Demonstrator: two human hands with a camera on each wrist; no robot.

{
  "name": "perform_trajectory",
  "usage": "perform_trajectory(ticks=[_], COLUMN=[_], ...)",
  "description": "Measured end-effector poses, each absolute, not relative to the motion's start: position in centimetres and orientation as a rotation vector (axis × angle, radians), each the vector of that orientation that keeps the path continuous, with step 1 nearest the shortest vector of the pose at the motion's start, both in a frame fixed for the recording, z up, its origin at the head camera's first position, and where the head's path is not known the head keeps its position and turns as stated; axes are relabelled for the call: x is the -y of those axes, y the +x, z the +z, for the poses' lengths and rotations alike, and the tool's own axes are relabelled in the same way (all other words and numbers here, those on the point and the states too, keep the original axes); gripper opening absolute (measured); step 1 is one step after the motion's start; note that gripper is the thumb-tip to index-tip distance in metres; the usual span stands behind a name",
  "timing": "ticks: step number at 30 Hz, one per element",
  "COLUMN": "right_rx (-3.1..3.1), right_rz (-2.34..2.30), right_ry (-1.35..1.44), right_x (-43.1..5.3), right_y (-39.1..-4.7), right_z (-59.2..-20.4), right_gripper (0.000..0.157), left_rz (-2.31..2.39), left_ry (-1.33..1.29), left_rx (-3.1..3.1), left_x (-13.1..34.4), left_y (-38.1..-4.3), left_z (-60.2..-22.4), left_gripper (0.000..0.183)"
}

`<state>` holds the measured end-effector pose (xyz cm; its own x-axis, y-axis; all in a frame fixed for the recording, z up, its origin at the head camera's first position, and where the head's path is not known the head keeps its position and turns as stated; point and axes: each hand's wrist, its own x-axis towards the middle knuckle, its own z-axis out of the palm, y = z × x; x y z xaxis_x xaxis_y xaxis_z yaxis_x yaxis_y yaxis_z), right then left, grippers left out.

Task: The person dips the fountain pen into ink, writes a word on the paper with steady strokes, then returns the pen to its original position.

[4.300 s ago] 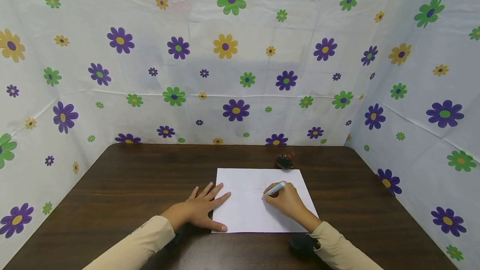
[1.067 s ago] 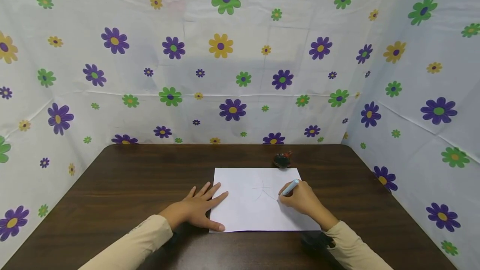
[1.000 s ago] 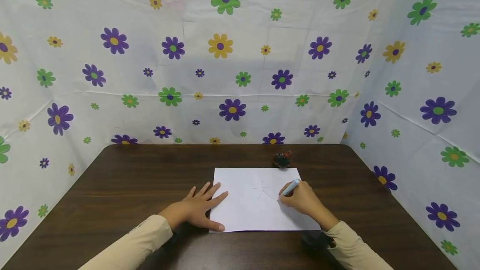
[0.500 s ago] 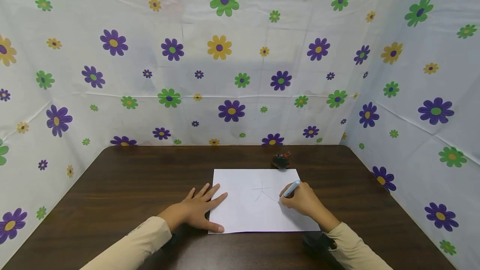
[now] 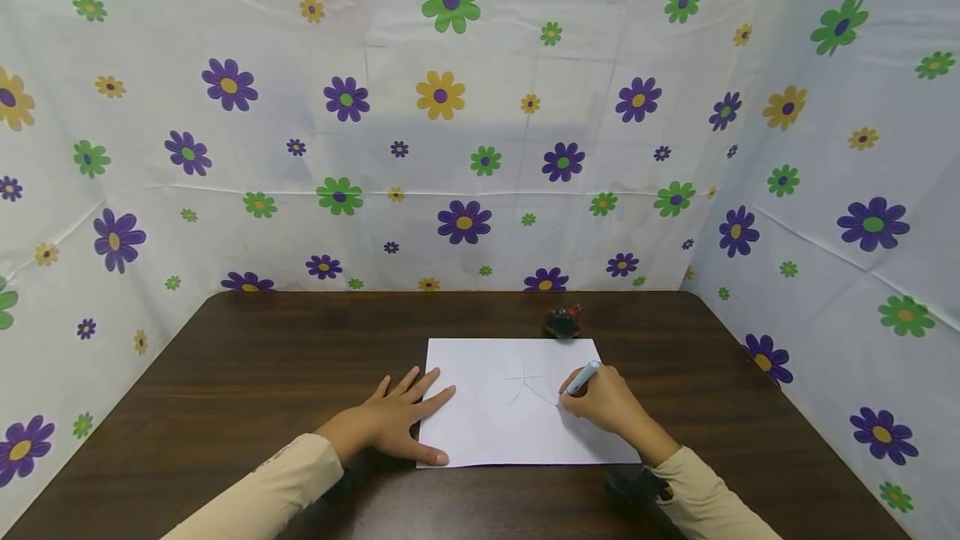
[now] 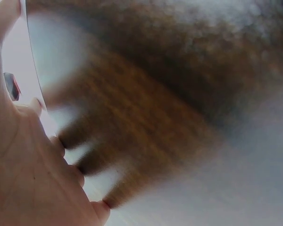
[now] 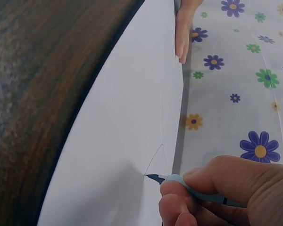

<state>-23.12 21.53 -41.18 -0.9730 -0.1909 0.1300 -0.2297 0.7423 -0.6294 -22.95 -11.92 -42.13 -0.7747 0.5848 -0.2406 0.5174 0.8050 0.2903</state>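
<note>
A white sheet of paper (image 5: 480, 432) lies on the dark wooden table. My left hand (image 5: 393, 422) rests with spread fingers on its left edge, thumb at the near corner. My right hand (image 5: 607, 402) pinches a light blue pen (image 5: 582, 377) over the right half of the sheet. In the right wrist view the pen's dark pointed nib (image 7: 153, 178) meets the end of a thin drawn line (image 7: 153, 157). Drawn strokes (image 5: 523, 386) form a small cross with two slanting legs below it. The left wrist view is mostly blurred, with the left palm (image 6: 33, 179) at its side.
Just behind the paper's far edge sits a small dark rounded object (image 5: 562, 322) with a red part; its kind is unclear. The wooden table (image 5: 300, 357) is bordered at the back and sides by a white cloth (image 5: 510, 119) printed with flowers.
Since the oldest frame, two slanting strokes have appeared below the cross, and my right hand has moved right and nearer with the pen. Over the last second both hands stay almost still.
</note>
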Motion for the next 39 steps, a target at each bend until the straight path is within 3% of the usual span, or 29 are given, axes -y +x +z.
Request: perform_trajectory(ticks=[21,30,39], right_rx=[2.657,2.586,2.559], right_rz=[1.198,1.252,1.437], right_ry=[0.341,0.357,0.368], right_x=[-21.1,-21.1,-21.7], right_y=[-24.2,-25.1,-25.9], right_z=[-41.0,-41.0,-41.1], right_gripper=[0.007,0.020,0.014], left_rz=[0.300,0.305,0.310], left_ry=[0.844,0.855,0.846], left_rx=[-2.664,-2.666,-2.652], left_x=[11.9,11.9,12.0], left_y=[-22.9,-23.0,-23.1], left_z=[-42.1,-42.2,-42.3], left_gripper=[0.096,0.097,0.097])
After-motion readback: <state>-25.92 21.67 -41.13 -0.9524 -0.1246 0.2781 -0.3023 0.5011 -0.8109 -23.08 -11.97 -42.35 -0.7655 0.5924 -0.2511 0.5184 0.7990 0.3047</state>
